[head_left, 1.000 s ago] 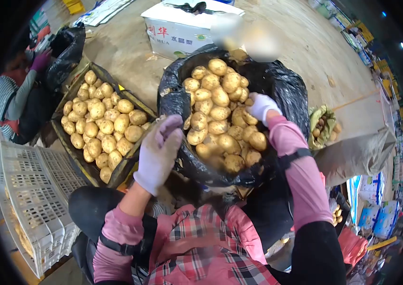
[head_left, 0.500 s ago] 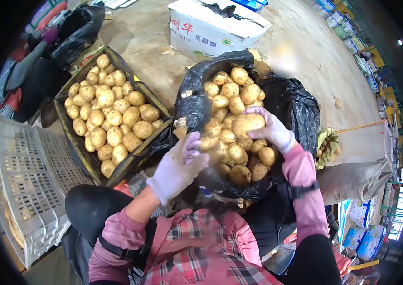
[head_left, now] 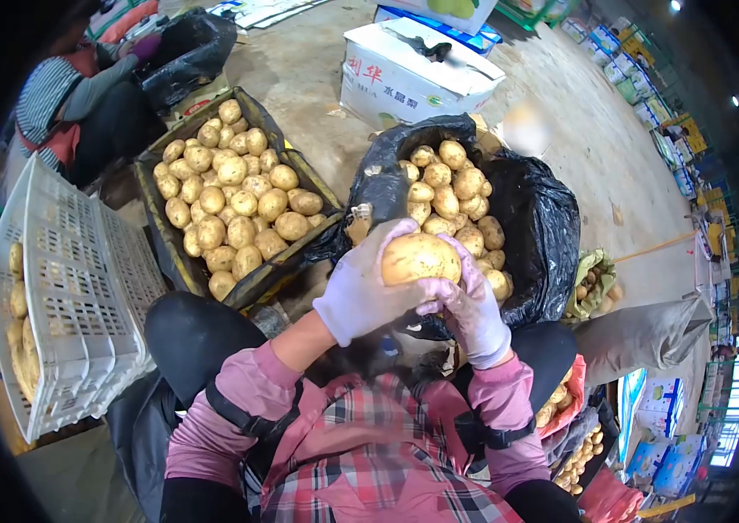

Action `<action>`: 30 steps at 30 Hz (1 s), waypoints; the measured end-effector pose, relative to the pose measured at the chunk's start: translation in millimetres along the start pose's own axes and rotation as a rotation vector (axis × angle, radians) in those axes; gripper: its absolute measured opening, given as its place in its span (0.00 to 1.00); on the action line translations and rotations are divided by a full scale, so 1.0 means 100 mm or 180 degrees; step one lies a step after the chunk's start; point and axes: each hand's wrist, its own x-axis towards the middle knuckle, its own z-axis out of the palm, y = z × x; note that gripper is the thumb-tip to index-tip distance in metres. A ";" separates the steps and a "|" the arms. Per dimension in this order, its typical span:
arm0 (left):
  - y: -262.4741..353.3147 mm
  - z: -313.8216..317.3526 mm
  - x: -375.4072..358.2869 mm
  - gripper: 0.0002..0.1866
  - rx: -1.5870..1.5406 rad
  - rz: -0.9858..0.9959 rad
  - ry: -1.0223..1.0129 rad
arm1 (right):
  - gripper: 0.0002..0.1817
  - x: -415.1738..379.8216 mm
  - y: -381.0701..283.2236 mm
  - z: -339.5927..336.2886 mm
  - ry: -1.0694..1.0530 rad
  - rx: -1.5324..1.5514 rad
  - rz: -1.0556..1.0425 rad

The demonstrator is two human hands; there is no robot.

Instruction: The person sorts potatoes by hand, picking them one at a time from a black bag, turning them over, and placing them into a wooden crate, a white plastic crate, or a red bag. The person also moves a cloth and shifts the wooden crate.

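Observation:
A large pale-yellow potato (head_left: 420,260) is held up between both gloved hands, in front of my chest. My left hand (head_left: 367,283) wraps its left side, thumb below and fingers behind. From the right, my right hand (head_left: 476,309) closes round its other side. Just beyond the hands stands a container lined with a black plastic bag (head_left: 548,235), with many potatoes (head_left: 445,202) inside; the held potato and hands hide part of them. To the left lies a rectangular crate (head_left: 298,166) heaped with similar potatoes (head_left: 231,205).
A white plastic basket (head_left: 81,288) with potatoes stands at the left. Behind are a white carton (head_left: 417,78) and, at upper left, a seated person (head_left: 81,105). On the right are an open sack (head_left: 593,283) of potatoes and a red bag (head_left: 568,397).
My right hand has brought the potato up from the bagged container towards my chest. My left hand has moved right and taken hold of it too. The view has shifted slightly.

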 end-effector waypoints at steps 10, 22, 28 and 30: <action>-0.16 -0.20 0.07 0.25 -0.1352 -0.0470 0.0119 | 0.32 -0.05 0.26 0.27 -0.0161 0.1432 0.0039; 0.05 -0.33 0.01 0.28 -0.1735 -0.0861 -0.0866 | 0.31 -0.16 0.14 0.32 0.0117 0.1045 0.0040; 0.05 -0.11 0.04 0.24 -0.1462 -0.1194 -0.0771 | 0.34 -0.40 -0.03 0.20 0.0315 0.1295 -0.0296; -0.16 0.01 0.06 0.26 -0.1180 -0.0920 -0.0468 | 0.34 -0.60 -0.21 -0.08 0.0738 0.1359 -0.0712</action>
